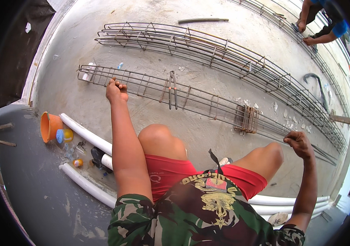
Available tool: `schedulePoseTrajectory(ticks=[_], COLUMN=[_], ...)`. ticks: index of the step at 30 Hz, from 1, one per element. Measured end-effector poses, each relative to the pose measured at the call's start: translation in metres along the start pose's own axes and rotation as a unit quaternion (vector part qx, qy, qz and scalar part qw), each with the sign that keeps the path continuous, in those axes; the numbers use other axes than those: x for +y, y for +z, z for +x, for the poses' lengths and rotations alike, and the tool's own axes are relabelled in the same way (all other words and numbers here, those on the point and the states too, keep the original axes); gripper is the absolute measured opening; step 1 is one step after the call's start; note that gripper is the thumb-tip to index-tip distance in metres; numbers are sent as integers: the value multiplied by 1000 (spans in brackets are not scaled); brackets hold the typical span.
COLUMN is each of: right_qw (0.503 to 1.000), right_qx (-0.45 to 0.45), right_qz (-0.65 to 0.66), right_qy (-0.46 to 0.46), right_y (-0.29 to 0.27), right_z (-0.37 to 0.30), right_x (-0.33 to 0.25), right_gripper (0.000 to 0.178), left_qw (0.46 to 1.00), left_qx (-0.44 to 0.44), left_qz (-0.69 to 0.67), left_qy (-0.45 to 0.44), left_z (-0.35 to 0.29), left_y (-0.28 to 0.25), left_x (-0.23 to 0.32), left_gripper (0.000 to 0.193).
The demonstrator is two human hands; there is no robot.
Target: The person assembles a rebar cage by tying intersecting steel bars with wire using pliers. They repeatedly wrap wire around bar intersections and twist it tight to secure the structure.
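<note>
A long, narrow rebar cage [187, 95] lies across the concrete in front of my knees. My left hand [118, 91] is closed at its near rod toward the left end, fingers curled around the steel. At the right end my right hand [299, 143] pinches the end of a long rod of the same cage. Pincers [173, 90] with orange-and-black handles rest across the cage's middle, jaws pointing away from me. A tight bundle of rusty stirrups [247, 119] is gathered around the rods on the right, while several other stirrups stand spaced out to the left.
Beyond lies a larger rebar cage [214, 53]. White pipes [86, 132] are at my left, beside an orange bucket [50, 126] and bottles [65, 135]. Another person [327, 20] works on rods at the far right. Rubble [296, 123] and a dark hose [317, 88] lie on the right.
</note>
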State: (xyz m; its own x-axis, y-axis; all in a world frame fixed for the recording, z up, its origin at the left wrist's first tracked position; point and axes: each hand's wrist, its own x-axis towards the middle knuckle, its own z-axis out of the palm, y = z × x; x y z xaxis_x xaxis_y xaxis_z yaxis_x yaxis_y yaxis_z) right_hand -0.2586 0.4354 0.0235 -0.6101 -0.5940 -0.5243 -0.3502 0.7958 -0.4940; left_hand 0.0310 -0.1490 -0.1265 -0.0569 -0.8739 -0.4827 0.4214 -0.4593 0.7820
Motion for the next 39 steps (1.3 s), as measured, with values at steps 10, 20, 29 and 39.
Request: schedulePoseTrajectory(ticks=[10, 20, 29, 39], right_qw=[942, 794, 560, 882], right_qx=[135, 198, 202, 454], right_qz=[305, 573, 764, 126], right_qy=[-44, -53, -246, 6], right_y=[9, 31, 23, 18], right_z=[19, 59, 97, 78], right_x=[44, 105, 75, 20], right_gripper=[20, 17, 18, 50], left_qw=[976, 974, 942, 953], left_qx=[-12, -113, -88, -181], left_qz=[198, 187, 285, 136], left_qy=[-88, -55, -154, 202], left_z=[39, 1, -8, -76], left_y=[-27, -10, -51, 44], left_x=[-25, -3, -42, 42], left_gripper=[17, 8, 10, 19])
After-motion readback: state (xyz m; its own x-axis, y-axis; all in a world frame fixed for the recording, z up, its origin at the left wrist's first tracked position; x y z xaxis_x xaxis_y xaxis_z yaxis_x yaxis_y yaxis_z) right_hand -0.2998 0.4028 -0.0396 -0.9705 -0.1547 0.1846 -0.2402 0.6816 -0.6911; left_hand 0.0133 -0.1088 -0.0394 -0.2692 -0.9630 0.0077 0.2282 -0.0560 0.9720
